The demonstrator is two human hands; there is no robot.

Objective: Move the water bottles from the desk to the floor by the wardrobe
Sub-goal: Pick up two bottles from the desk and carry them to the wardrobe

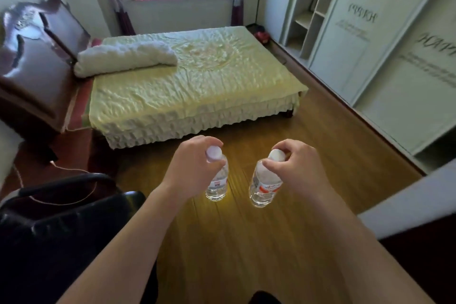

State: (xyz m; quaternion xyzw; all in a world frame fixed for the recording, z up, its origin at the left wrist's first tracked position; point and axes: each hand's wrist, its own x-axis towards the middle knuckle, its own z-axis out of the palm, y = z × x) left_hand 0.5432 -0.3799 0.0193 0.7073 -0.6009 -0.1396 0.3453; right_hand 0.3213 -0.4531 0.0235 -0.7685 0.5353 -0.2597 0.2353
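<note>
Two clear water bottles with white caps and red-and-white labels hang above the wooden floor in front of me. My left hand (191,168) grips the left bottle (218,184) by its neck, just under the cap. The right bottle (265,186) hangs the same way from the fingers of my right hand (297,168), pinched at the cap. Both bottles are upright and a short gap apart. The white wardrobe (385,52) runs along the right wall, some way off from the bottles. The pale edge of the desk (414,205) shows at the right.
A bed (192,81) with a pale green cover and a rolled white quilt fills the middle of the room. A black chair (61,224) stands at my lower left. Bare wooden floor (246,242) lies between bed, chair and wardrobe.
</note>
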